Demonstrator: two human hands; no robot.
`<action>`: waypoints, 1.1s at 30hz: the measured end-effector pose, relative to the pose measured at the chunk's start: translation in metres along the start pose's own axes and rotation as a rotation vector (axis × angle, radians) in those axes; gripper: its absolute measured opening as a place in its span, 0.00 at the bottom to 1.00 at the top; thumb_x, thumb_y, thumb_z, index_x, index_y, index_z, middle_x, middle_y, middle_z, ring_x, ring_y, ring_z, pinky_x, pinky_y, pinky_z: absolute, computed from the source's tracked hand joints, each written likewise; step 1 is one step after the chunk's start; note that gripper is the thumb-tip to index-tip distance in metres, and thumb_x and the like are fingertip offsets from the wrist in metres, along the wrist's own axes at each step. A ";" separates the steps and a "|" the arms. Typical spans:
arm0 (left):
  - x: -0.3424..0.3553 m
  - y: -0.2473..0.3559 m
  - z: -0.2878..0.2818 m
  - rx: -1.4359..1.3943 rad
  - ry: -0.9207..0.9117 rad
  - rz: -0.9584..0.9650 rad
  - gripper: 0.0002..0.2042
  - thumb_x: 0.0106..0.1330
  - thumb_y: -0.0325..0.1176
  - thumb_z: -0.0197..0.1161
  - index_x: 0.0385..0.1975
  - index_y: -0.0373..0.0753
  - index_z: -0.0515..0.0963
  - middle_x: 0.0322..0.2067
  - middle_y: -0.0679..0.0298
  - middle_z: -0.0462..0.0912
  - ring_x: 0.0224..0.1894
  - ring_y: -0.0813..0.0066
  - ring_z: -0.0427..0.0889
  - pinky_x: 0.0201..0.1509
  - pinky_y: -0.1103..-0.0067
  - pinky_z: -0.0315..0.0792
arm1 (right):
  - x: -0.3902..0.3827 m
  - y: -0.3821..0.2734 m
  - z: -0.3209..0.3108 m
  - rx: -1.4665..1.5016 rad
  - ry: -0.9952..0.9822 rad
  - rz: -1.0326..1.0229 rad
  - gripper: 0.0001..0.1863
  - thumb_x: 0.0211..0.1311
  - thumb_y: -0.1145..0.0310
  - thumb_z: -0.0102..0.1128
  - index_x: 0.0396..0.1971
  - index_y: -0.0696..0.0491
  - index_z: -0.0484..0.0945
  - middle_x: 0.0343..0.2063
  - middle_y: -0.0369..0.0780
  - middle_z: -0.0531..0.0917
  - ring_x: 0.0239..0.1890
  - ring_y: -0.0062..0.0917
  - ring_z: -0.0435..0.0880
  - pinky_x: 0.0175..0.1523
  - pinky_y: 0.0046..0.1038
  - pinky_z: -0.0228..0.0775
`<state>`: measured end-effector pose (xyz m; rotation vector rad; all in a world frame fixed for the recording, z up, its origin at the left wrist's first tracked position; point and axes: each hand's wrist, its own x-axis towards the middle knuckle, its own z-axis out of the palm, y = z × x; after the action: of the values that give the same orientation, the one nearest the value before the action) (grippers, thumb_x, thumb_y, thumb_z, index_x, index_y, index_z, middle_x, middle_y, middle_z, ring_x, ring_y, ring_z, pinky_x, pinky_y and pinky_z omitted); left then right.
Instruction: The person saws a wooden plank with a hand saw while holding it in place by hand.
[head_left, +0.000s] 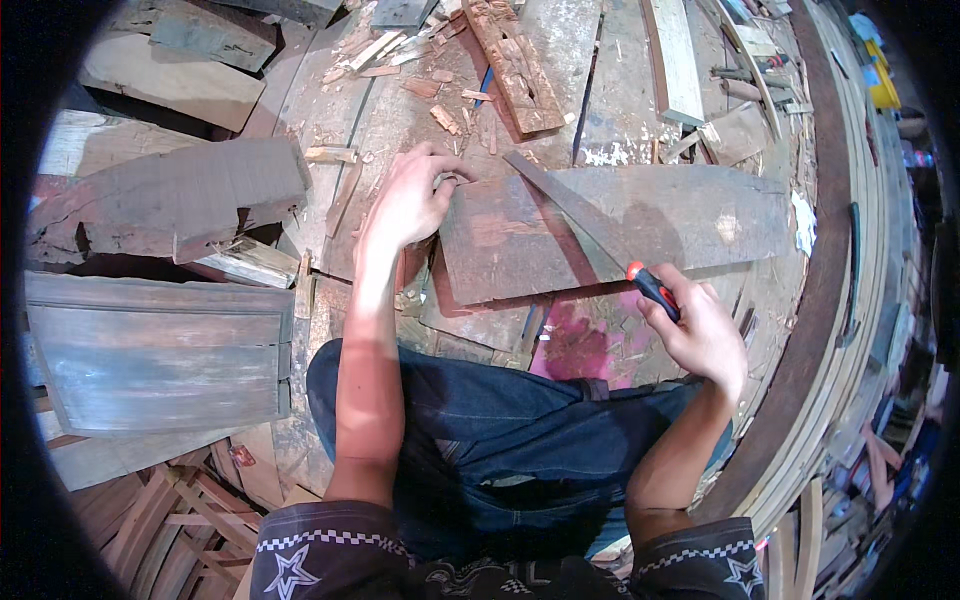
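A long, weathered wooden board [690,205] lies across the work surface in front of my folded legs. At its upper left corner my left hand [410,195] is closed, thumb and bent fingers on the edge. My right hand [700,335] wraps round the black-and-red handle of a long flat-bladed tool [580,212]. Its blade slants up to the left over the board, its tip near the board's far edge. Whether it is a file or a saw I cannot make out.
Wood chips [445,120] and a hollowed timber piece [515,75] lie beyond the board. Thick offcuts [170,195] and a framed wooden panel [165,350] are at left. A pale strip of wood [672,65] lies at the far right, near a long dark beam [815,330].
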<state>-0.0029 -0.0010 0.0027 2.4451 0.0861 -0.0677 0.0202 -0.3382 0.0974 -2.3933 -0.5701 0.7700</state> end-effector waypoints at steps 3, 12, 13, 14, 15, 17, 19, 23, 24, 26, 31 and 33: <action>0.000 0.000 0.001 -0.012 0.001 0.018 0.10 0.58 0.24 0.58 0.37 0.43 0.83 0.37 0.52 0.76 0.46 0.51 0.74 0.56 0.65 0.67 | 0.001 -0.001 0.001 0.012 -0.008 0.004 0.10 0.57 0.69 0.58 0.38 0.56 0.75 0.14 0.50 0.74 0.22 0.48 0.79 0.27 0.41 0.66; 0.003 0.004 0.006 -0.042 -0.001 -0.025 0.06 0.61 0.25 0.59 0.35 0.39 0.81 0.36 0.55 0.77 0.46 0.55 0.76 0.53 0.69 0.68 | 0.002 -0.001 0.001 0.021 -0.022 0.031 0.10 0.57 0.69 0.58 0.38 0.56 0.75 0.14 0.50 0.74 0.22 0.48 0.79 0.28 0.41 0.67; 0.003 0.004 0.008 -0.029 0.024 -0.027 0.06 0.62 0.25 0.59 0.36 0.39 0.80 0.37 0.55 0.76 0.46 0.56 0.76 0.53 0.69 0.68 | 0.002 -0.001 0.001 0.009 -0.020 0.024 0.10 0.57 0.69 0.58 0.38 0.56 0.75 0.14 0.50 0.74 0.22 0.48 0.79 0.28 0.41 0.67; 0.003 0.004 0.010 -0.017 0.049 -0.028 0.06 0.62 0.25 0.59 0.37 0.39 0.80 0.37 0.55 0.76 0.46 0.56 0.76 0.53 0.69 0.68 | 0.002 0.000 0.000 -0.003 -0.019 0.018 0.10 0.57 0.69 0.58 0.38 0.56 0.75 0.14 0.50 0.74 0.23 0.48 0.79 0.28 0.41 0.67; 0.002 0.002 0.011 -0.018 0.048 -0.030 0.06 0.62 0.25 0.59 0.37 0.39 0.80 0.37 0.55 0.76 0.46 0.56 0.76 0.53 0.69 0.68 | 0.001 0.000 0.001 -0.004 -0.021 0.019 0.10 0.57 0.69 0.58 0.38 0.56 0.75 0.14 0.50 0.74 0.23 0.48 0.79 0.28 0.41 0.67; 0.002 -0.002 0.012 -0.023 0.031 -0.017 0.06 0.62 0.26 0.59 0.37 0.39 0.80 0.39 0.54 0.75 0.46 0.55 0.76 0.53 0.68 0.68 | 0.001 0.000 0.001 -0.014 -0.016 0.020 0.11 0.57 0.68 0.58 0.38 0.56 0.75 0.14 0.50 0.74 0.23 0.48 0.79 0.28 0.41 0.67; 0.002 -0.001 0.011 -0.019 0.030 -0.011 0.06 0.62 0.26 0.59 0.37 0.38 0.80 0.39 0.54 0.75 0.46 0.55 0.76 0.53 0.68 0.68 | 0.001 0.000 0.003 -0.009 -0.017 0.024 0.11 0.57 0.68 0.58 0.38 0.56 0.75 0.14 0.50 0.74 0.23 0.48 0.79 0.28 0.41 0.67; 0.002 0.004 0.008 0.017 0.011 -0.041 0.07 0.62 0.25 0.58 0.37 0.38 0.80 0.41 0.53 0.76 0.48 0.54 0.76 0.54 0.69 0.68 | 0.002 -0.002 0.002 0.001 -0.022 0.033 0.10 0.57 0.68 0.58 0.37 0.56 0.75 0.14 0.50 0.74 0.23 0.48 0.79 0.28 0.42 0.67; 0.002 0.005 0.009 0.017 0.011 -0.040 0.07 0.62 0.25 0.58 0.37 0.38 0.80 0.41 0.53 0.76 0.48 0.54 0.76 0.54 0.69 0.68 | 0.001 -0.001 0.002 0.000 -0.021 0.033 0.10 0.57 0.68 0.58 0.37 0.56 0.75 0.14 0.50 0.74 0.23 0.48 0.79 0.28 0.42 0.67; 0.003 0.004 0.010 -0.005 0.021 -0.039 0.07 0.62 0.24 0.58 0.37 0.37 0.80 0.40 0.53 0.76 0.48 0.54 0.76 0.54 0.69 0.68 | 0.001 -0.001 0.002 -0.008 -0.022 0.026 0.10 0.57 0.69 0.58 0.38 0.56 0.74 0.14 0.50 0.74 0.23 0.48 0.79 0.28 0.42 0.67; 0.004 0.005 0.011 0.003 0.038 -0.031 0.07 0.62 0.24 0.57 0.36 0.37 0.80 0.39 0.52 0.76 0.47 0.53 0.77 0.53 0.69 0.68 | 0.002 -0.001 0.001 -0.003 -0.037 0.034 0.10 0.57 0.69 0.58 0.38 0.56 0.74 0.14 0.50 0.74 0.23 0.49 0.79 0.29 0.42 0.67; 0.004 0.006 0.012 0.002 0.042 -0.030 0.07 0.62 0.25 0.57 0.36 0.37 0.80 0.38 0.52 0.76 0.47 0.53 0.77 0.53 0.68 0.68 | 0.002 -0.002 0.001 0.004 -0.038 0.034 0.11 0.57 0.69 0.57 0.38 0.56 0.74 0.14 0.50 0.74 0.23 0.49 0.79 0.29 0.42 0.67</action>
<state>0.0010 -0.0126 -0.0028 2.4475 0.1412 -0.0293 0.0204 -0.3352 0.0972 -2.3950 -0.5441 0.8324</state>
